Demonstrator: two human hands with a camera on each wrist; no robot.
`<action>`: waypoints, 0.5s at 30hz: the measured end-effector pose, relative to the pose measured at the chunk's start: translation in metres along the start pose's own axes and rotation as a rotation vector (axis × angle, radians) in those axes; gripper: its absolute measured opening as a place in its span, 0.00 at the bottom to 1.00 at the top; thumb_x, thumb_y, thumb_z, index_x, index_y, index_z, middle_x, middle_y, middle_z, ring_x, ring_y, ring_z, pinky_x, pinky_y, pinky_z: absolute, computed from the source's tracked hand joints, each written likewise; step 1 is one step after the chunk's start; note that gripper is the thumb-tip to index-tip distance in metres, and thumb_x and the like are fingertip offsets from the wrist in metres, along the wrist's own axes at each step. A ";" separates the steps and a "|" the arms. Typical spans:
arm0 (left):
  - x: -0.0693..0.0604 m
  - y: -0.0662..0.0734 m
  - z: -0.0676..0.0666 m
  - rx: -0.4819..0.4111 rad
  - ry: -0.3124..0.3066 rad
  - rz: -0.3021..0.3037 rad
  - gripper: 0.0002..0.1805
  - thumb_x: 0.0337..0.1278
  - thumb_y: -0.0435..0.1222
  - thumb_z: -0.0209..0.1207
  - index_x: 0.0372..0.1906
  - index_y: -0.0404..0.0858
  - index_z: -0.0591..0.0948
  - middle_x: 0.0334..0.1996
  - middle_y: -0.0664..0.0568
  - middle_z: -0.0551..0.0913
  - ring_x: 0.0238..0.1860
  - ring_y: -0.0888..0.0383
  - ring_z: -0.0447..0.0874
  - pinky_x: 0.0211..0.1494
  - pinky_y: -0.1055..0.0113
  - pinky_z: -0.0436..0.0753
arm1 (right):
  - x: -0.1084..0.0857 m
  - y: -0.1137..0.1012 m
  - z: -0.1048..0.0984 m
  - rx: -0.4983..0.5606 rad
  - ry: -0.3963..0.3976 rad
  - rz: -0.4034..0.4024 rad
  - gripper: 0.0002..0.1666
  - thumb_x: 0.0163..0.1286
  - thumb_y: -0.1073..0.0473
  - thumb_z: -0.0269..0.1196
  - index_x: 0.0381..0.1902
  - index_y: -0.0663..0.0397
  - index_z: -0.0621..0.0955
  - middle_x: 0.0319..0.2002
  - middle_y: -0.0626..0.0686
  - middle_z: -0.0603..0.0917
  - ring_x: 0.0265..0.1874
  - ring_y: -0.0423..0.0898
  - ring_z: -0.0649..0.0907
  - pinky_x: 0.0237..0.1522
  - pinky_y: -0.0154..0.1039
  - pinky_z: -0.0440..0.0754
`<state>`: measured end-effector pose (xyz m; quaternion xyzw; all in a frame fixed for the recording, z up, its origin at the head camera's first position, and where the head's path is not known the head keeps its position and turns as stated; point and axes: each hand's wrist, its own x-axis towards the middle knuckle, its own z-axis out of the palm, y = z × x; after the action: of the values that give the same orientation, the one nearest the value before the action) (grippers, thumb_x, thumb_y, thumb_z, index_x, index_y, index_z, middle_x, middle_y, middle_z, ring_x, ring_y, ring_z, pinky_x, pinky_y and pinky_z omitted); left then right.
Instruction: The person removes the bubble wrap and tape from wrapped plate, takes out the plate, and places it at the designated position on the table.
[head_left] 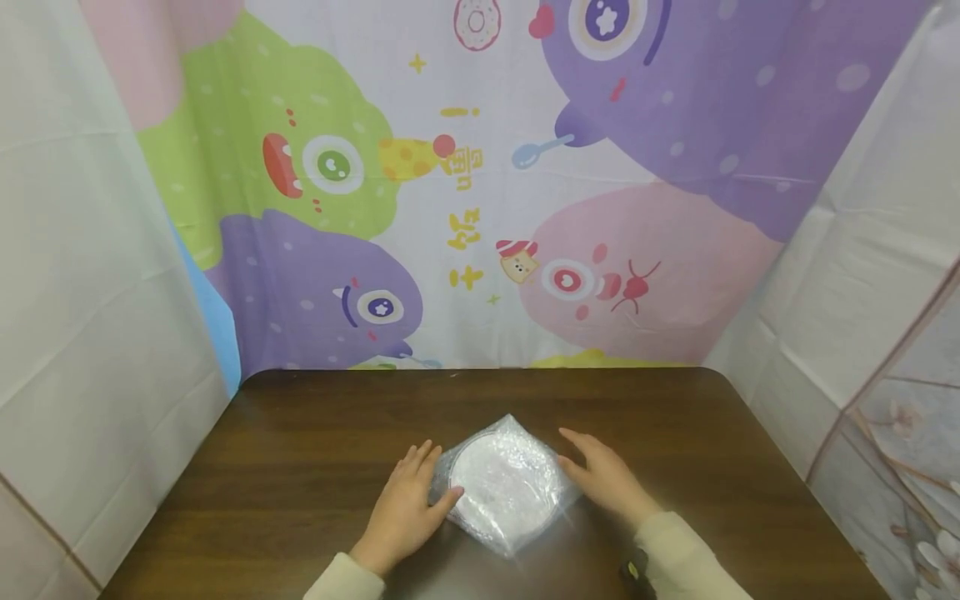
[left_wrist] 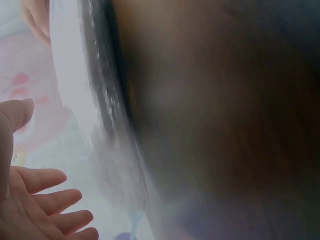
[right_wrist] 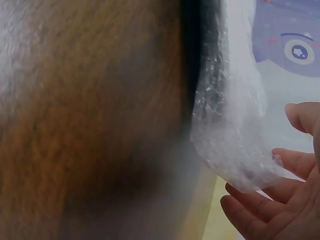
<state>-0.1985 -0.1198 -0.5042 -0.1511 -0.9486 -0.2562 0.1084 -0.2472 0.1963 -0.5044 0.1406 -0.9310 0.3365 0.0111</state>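
A round white disc-like thing, sealed in clear bubble wrap, lies on the dark wooden table. Its wrap is turned so that one corner points away from me. My left hand is at its left side, fingers extended and thumb over the wrap's edge; the left wrist view shows the palm and spread fingers. On the other side, my right hand is beside the right corner. In the right wrist view its loosely bent fingers meet the bubble wrap's corner, and the thumb stands apart.
A dark brown table with rounded far corners lies under everything. Behind it hangs a cartoon monster curtain. Pale marble-pattern sheets flank both sides. A dark band sits by the right sleeve.
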 end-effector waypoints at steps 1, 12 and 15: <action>0.000 0.002 0.002 0.003 0.000 0.010 0.39 0.63 0.54 0.58 0.68 0.29 0.69 0.70 0.33 0.67 0.71 0.33 0.63 0.72 0.38 0.64 | 0.001 0.001 0.002 0.000 0.002 0.000 0.33 0.72 0.50 0.60 0.70 0.55 0.69 0.67 0.62 0.74 0.65 0.64 0.74 0.65 0.64 0.70; -0.001 0.012 0.015 0.018 -0.050 0.043 0.39 0.63 0.56 0.57 0.65 0.28 0.71 0.68 0.31 0.68 0.70 0.33 0.65 0.69 0.38 0.68 | 0.003 0.005 0.015 0.033 0.012 -0.016 0.27 0.69 0.55 0.62 0.62 0.62 0.77 0.58 0.63 0.81 0.59 0.61 0.79 0.63 0.58 0.75; -0.001 0.014 0.016 0.008 -0.060 0.036 0.38 0.62 0.55 0.58 0.65 0.29 0.72 0.68 0.33 0.69 0.69 0.33 0.66 0.68 0.38 0.69 | 0.003 0.005 0.017 0.025 0.025 -0.030 0.25 0.68 0.56 0.63 0.59 0.64 0.78 0.56 0.64 0.82 0.57 0.62 0.80 0.62 0.58 0.75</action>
<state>-0.1946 -0.1001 -0.5121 -0.1754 -0.9496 -0.2455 0.0850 -0.2507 0.1890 -0.5201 0.1506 -0.9244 0.3496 0.0262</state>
